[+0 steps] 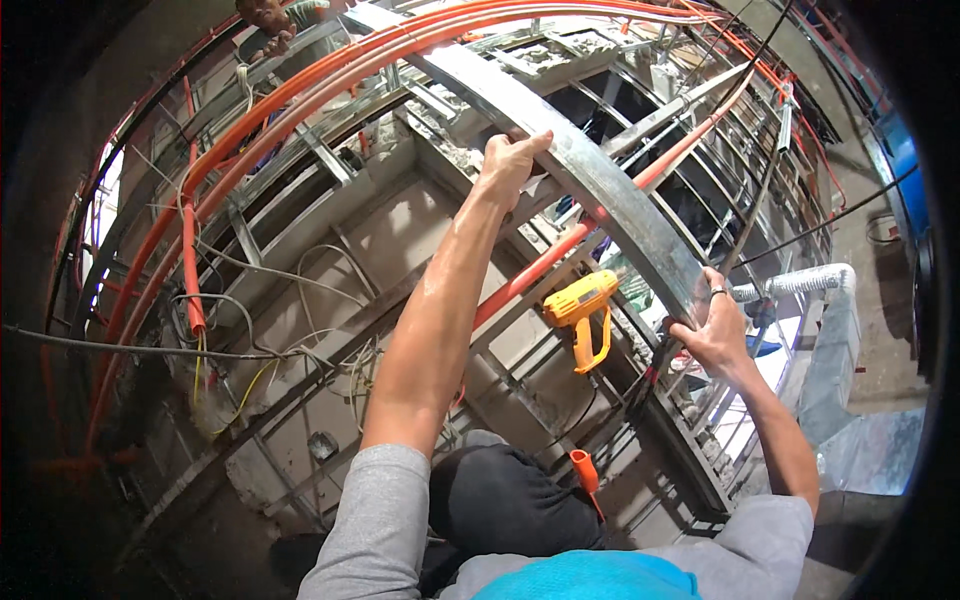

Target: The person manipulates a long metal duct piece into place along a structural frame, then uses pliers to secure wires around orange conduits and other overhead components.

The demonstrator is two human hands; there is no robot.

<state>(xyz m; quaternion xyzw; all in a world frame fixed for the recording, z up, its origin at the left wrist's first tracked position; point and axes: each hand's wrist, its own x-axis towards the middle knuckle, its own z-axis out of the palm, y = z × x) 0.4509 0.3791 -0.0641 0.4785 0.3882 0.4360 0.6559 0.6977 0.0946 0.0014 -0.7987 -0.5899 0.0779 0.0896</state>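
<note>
A long galvanized metal channel [590, 175] runs diagonally from the upper middle to the right. My left hand [508, 163] grips it from below near its middle, arm stretched up. My right hand [712, 325], wearing a ring, holds the channel's lower end at the right. Just beneath the channel, a yellow power drill [583, 310] hangs among the metal framing, apart from both hands.
Orange conduits [300, 85] arc across the upper left, with loose white and yellow wires [240, 350] below. Grey metal framing [330, 160] covers the concrete surface. A silver flexible duct [810, 280] lies right. Another person [275, 20] is at the top left. An orange-handled tool [585, 475] sits near my lap.
</note>
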